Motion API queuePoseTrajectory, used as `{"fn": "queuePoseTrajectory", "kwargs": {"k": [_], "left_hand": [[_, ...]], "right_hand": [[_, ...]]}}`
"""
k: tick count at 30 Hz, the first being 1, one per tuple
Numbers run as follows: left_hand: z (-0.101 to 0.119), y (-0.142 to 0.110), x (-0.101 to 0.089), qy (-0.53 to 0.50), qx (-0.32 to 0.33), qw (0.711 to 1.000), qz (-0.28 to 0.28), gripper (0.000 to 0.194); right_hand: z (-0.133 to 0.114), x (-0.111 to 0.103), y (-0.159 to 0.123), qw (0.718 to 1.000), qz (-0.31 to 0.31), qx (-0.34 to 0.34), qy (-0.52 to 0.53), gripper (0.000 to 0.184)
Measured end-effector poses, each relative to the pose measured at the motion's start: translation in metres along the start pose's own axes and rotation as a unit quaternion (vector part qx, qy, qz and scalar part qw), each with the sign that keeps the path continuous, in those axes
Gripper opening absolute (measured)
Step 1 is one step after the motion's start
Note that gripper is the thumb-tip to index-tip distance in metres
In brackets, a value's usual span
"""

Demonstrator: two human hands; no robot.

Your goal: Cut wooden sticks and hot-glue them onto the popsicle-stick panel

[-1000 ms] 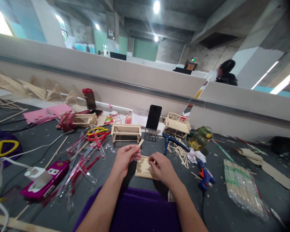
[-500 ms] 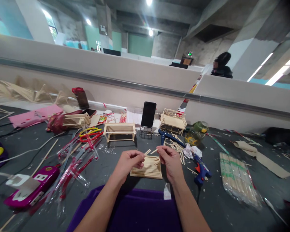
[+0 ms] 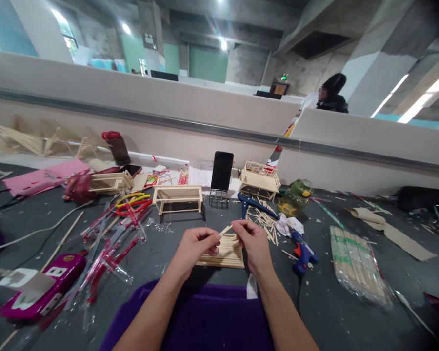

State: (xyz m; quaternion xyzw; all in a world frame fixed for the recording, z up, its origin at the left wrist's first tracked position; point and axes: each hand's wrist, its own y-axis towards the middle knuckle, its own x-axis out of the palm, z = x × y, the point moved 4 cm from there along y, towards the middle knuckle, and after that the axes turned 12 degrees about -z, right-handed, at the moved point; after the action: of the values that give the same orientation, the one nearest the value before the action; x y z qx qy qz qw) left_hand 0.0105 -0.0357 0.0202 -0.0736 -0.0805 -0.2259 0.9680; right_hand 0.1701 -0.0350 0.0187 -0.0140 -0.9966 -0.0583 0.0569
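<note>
My left hand (image 3: 199, 245) is closed in a pinch on short pale wooden sticks (image 3: 226, 231), which point up and to the right. Close beside it, my right hand (image 3: 253, 242) is also closed, its fingertips at the upper ends of those sticks. More short stick ends show under the right fingers, largely hidden by them. Beneath both hands a small slatted wooden panel (image 3: 221, 261) lies on the dark table, partly covered by the hands. To the right of my right hand is a scattered pile of cut sticks (image 3: 269, 222).
A blue glue gun (image 3: 305, 253) and bagged sticks (image 3: 354, 263) lie at right. Small wooden models (image 3: 177, 195) stand behind, beside a propped phone (image 3: 222, 170). A green-lidded bottle (image 3: 296, 197) stands at back right. Red-handled tools (image 3: 109, 258) and a purple power strip (image 3: 46, 287) occupy the left.
My hands have come closer together; the right fingertips now meet the sticks in the left hand. The separate stick between the right fingertips no longer shows apart. The view has shifted slightly.
</note>
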Motion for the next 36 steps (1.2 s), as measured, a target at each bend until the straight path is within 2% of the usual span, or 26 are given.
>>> {"fn": "queuePoseTrajectory", "kwargs": {"k": [17,27,36], "left_hand": [[-0.0005,-0.0001,-0.0001,0.0,0.011,1.0,-0.001,0.025],[0.0005,0.0003,-0.0004,0.018,0.029,0.999,0.006,0.025],[0.0062,-0.0001,-0.0008,0.112,0.065,0.991,0.031,0.017]], "right_hand": [[0.0034,0.004,-0.0018,1.0,-0.013,0.025,-0.013,0.028],[-0.0036,0.0085,-0.0038,0.997,-0.033,-0.007,-0.062,0.024],[-0.0004,0.0066,-0.0022,0.999,-0.027,-0.01,-0.043,0.022]]}}
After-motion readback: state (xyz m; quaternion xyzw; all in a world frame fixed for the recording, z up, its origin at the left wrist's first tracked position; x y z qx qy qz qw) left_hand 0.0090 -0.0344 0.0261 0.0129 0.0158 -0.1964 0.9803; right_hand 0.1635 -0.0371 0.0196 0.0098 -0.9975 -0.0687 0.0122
